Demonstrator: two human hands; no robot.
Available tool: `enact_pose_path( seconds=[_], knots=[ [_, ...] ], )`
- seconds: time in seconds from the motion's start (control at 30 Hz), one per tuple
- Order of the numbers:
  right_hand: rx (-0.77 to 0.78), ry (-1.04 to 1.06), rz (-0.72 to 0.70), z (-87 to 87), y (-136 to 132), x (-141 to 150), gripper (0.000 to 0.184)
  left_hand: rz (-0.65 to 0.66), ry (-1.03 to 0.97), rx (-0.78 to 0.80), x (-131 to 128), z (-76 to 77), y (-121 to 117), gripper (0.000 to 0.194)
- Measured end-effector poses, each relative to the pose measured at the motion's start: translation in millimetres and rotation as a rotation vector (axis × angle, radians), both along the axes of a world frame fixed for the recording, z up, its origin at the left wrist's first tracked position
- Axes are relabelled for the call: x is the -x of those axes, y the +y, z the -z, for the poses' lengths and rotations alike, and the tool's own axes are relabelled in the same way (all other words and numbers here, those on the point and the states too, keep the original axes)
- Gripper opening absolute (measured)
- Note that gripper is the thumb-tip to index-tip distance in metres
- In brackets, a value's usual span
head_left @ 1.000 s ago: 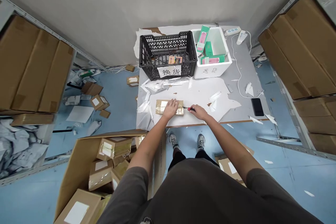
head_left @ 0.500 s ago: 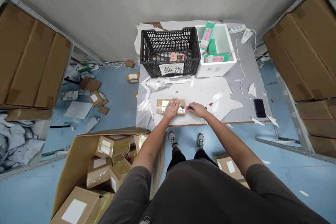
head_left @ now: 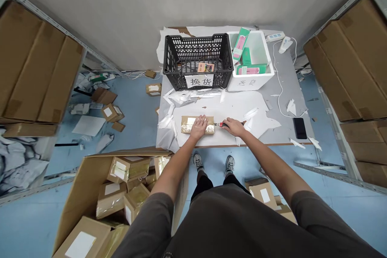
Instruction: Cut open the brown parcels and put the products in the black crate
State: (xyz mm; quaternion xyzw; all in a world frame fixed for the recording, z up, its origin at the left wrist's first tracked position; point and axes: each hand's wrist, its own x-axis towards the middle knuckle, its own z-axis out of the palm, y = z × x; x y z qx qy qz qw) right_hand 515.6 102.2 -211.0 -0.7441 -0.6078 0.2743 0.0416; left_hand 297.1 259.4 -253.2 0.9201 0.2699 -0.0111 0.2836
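Observation:
A small taped cardboard box (head_left: 186,125) with a white label lies near the front edge of the table. My left hand (head_left: 199,126) rests flat on its top, fingers stretched out, covering part of the label. In my right hand (head_left: 233,126) is a red and black utility knife (head_left: 223,124), gripped by the handle. Its blade points left at the right end of the box; whether the tip touches the cardboard cannot be made out.
Behind the box stand a black plastic crate (head_left: 198,82) and a white foam box (head_left: 250,84) holding green cartons. A phone (head_left: 300,128) lies at the right. Paper scraps litter the table (head_left: 284,84). A big carton (head_left: 75,193) full of parcels stands at lower left.
My right hand has drawn the knife slightly to the right, from over the box top to its right end. My left hand stays on the box. The camera view has shifted a little.

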Motion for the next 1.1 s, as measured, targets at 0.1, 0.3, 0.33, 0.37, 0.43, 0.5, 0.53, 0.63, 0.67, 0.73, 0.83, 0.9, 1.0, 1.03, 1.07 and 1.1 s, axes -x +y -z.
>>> enact_pose_path(
  seconds=[0.1,0.3,0.33,0.37,0.43,0.5,0.53,0.63,0.67,0.73,0.83,0.9,1.0,1.03,1.07,1.1],
  knots=[
    [0.000,-0.011,0.013,-1.0,8,-1,0.035,-0.002,-0.002,0.001,1,-0.4,-1,0.054],
    [0.001,0.033,0.165,-2.4,-24,-10,0.032,-0.019,-0.012,-0.026,-1,-5.8,-3,0.047],
    [-0.003,0.071,0.238,-1.1,-32,-7,0.031,-0.017,-0.010,-0.033,-2,-8.5,-2,0.045],
    [-0.017,0.128,0.322,1.1,-39,0,0.031,-0.012,-0.005,-0.038,-2,-11.8,-1,0.044],
    [-0.039,0.286,0.496,8.3,-43,24,0.032,0.016,0.005,-0.045,-2,-20.6,3,0.044],
    [-0.009,0.421,0.687,17.9,-37,58,0.040,0.060,0.025,-0.042,3,-30.8,10,0.047],
    [0.002,0.473,0.761,22.8,-31,76,0.043,0.076,0.041,-0.044,7,-35.9,15,0.049],
    [-0.034,0.593,0.909,35.2,-9,120,0.051,0.065,0.124,-0.076,25,-48.0,32,0.056],
    [-0.059,0.615,0.954,38.4,-3,129,0.053,0.051,0.150,-0.089,31,-50.7,38,0.057],
    [-0.114,0.633,1.043,43.7,8,136,0.055,0.029,0.183,-0.106,42,-53.9,46,0.057],
    [-0.186,0.628,1.138,50.1,22,127,0.054,-0.032,0.216,-0.132,50,-56.1,47,0.057],
    [-0.214,0.630,1.172,53.4,36,112,0.051,-0.113,0.264,-0.154,50,-57.0,38,0.058],
    [-0.214,0.611,1.194,55.8,63,84,0.048,-0.223,0.333,-0.126,45,-57.1,13,0.060],
    [-0.200,0.596,1.193,55.6,72,76,0.048,-0.254,0.345,-0.096,42,-56.4,3,0.061],
    [-0.188,0.577,1.183,55.0,80,68,0.048,-0.292,0.349,-0.061,39,-55.5,-7,0.062],
    [-0.176,0.555,1.165,54.0,85,61,0.048,-0.329,0.357,-0.023,35,-54.3,-16,0.064]
  ],
)
